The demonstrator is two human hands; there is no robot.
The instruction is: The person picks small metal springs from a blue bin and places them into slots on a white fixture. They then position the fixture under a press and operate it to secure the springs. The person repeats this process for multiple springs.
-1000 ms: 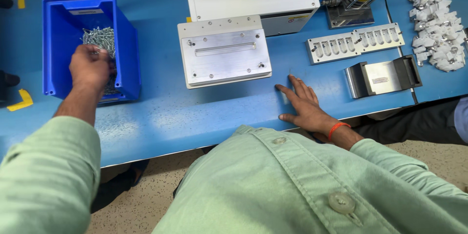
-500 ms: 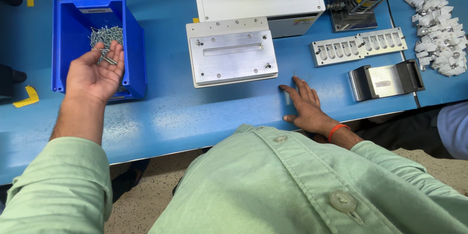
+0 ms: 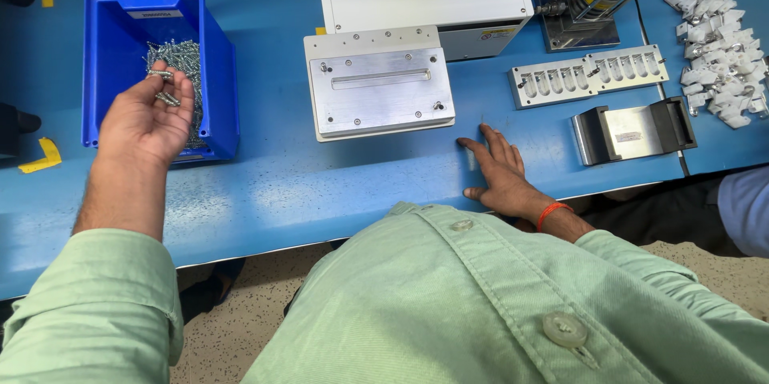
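The left hand (image 3: 148, 124) is now up out of the bin (image 3: 220, 104), fingertips pinching screws (image 3: 164, 88) at ten o'clock, while the right hand (image 3: 497, 172) stays flat, fingers spread, at the jig's (image 3: 380, 92) five o'clock.

The left hand (image 3: 148, 124) cups screws (image 3: 164, 88) over the blue bin (image 3: 216, 104); the right hand (image 3: 497, 172) lies flat near the blue tabletop's (image 3: 320, 184) front edge.
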